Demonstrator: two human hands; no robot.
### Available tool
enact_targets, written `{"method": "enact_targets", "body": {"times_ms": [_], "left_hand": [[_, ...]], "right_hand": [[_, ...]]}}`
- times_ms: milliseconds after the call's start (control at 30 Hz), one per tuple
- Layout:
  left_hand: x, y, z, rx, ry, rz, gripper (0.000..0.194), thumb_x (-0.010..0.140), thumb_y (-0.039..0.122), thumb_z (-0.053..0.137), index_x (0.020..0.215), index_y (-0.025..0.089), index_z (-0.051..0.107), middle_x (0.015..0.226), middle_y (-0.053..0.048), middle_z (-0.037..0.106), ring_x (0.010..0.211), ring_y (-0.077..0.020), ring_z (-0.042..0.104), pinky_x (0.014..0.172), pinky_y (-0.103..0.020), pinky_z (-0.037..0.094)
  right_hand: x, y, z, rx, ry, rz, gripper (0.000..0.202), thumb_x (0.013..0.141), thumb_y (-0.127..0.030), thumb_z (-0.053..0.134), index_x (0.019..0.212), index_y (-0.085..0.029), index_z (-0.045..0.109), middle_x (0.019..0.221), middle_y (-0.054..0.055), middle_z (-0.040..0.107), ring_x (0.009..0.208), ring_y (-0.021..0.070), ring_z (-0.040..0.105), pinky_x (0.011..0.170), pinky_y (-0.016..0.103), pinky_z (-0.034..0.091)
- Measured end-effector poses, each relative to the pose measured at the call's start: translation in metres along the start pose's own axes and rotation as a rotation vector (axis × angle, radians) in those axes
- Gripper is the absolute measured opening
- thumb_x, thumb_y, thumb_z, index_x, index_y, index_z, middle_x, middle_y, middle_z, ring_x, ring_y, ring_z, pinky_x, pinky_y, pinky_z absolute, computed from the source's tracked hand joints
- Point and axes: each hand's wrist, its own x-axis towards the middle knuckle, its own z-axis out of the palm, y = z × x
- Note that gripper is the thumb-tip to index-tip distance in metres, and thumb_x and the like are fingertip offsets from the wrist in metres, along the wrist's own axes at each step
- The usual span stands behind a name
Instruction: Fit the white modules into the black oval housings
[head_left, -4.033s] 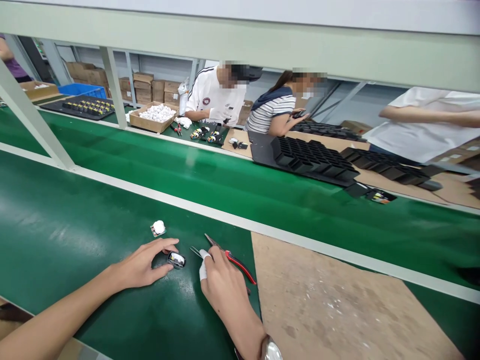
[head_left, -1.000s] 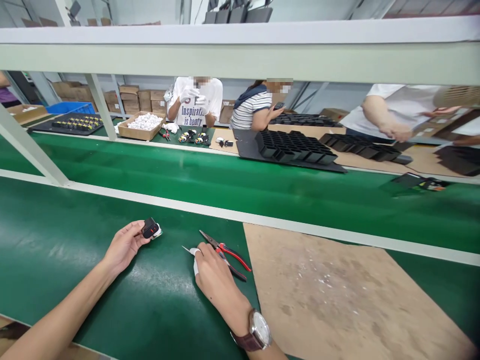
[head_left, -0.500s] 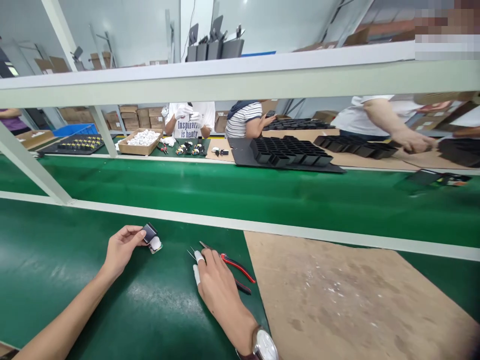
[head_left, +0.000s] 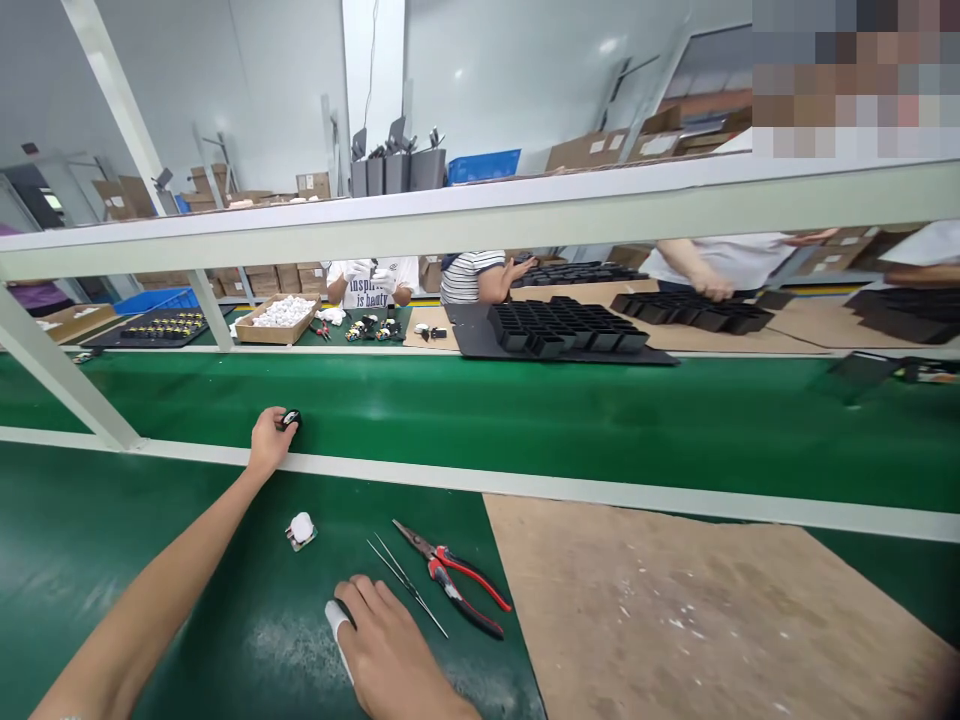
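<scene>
My left hand (head_left: 270, 438) reaches over the white rail onto the green belt, its fingers closed on a small black part (head_left: 291, 420). Below it on the green table lies a small circuit board with a round white piece (head_left: 301, 530). My right hand (head_left: 381, 640) is low over the table, with white covers on finger ends and a small black item at its thumb side, too unclear to name. Metal tweezers (head_left: 407, 584) lie just beyond that hand. Beside them rest red and black pliers (head_left: 454, 580), jaws pointing up and left.
A brown board (head_left: 675, 620) covers the right of the table. Across the green belt (head_left: 450, 410) are black trays (head_left: 562, 325), a box of white pieces (head_left: 281, 318) and several people. A pale crossbar (head_left: 465, 220) and slanted post (head_left: 67, 360) stand in front.
My left hand has moved up from the table to the belt, and the white-topped board now lies on the table. My right hand has drawn back toward me, away from the tweezers and pliers.
</scene>
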Motion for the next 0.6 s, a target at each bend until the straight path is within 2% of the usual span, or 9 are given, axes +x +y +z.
{"method": "enact_targets", "body": {"times_ms": [133, 233, 400, 500, 600], "left_hand": [[-0.011, -0.002, -0.002, -0.028, 0.04, -0.017, 0.049, 0.069, 0.03, 0.089, 0.109, 0.016, 0.066, 0.103, -0.011, 0.069, 0.1, -0.0294, 0.069, 0.094, -0.045, 0.057], [-0.029, 0.001, -0.017, -0.1, 0.061, -0.021, 0.054, 0.072, 0.042, 0.088, 0.114, 0.016, 0.066, 0.11, -0.012, 0.069, 0.107, -0.0288, 0.068, 0.093, -0.042, 0.058], [-0.064, 0.019, -0.066, -0.26, -0.007, -0.062, 0.054, 0.073, 0.057, 0.086, 0.104, 0.015, 0.074, 0.098, -0.01, 0.076, 0.089, -0.0236, 0.072, 0.085, -0.036, 0.058], [-0.088, 0.03, -0.096, -0.335, -0.013, -0.081, 0.051, 0.071, 0.056, 0.089, 0.099, 0.016, 0.077, 0.096, -0.008, 0.077, 0.084, -0.0214, 0.072, 0.082, -0.033, 0.059], [-0.122, 0.036, -0.117, -0.381, 0.036, -0.095, 0.046, 0.073, 0.053, 0.089, 0.099, 0.017, 0.077, 0.097, -0.007, 0.077, 0.087, -0.0208, 0.071, 0.083, -0.032, 0.059]], "right_hand": [[0.002, 0.001, -0.006, 0.014, -0.011, 0.001, 0.007, 0.094, -0.017, 0.069, 0.101, -0.017, 0.072, 0.12, 0.011, 0.069, 0.109, 0.026, 0.06, 0.094, 0.039, 0.054], [0.003, -0.002, -0.009, 0.012, -0.032, -0.001, 0.013, 0.094, -0.016, 0.07, 0.107, -0.015, 0.071, 0.121, 0.012, 0.068, 0.111, 0.0272, 0.06, 0.095, 0.041, 0.054], [0.003, -0.006, -0.01, 0.009, -0.066, 0.015, 0.023, 0.092, -0.011, 0.068, 0.115, -0.014, 0.069, 0.122, 0.013, 0.067, 0.111, 0.0279, 0.06, 0.098, 0.044, 0.052], [0.003, -0.005, -0.009, 0.004, -0.074, 0.016, 0.026, 0.09, -0.008, 0.067, 0.115, -0.014, 0.069, 0.122, 0.012, 0.067, 0.11, 0.0282, 0.06, 0.096, 0.043, 0.053], [0.004, -0.003, -0.008, 0.003, -0.083, -0.007, 0.029, 0.087, -0.006, 0.067, 0.116, -0.013, 0.069, 0.125, 0.012, 0.066, 0.112, 0.0288, 0.06, 0.095, 0.043, 0.054]]}}
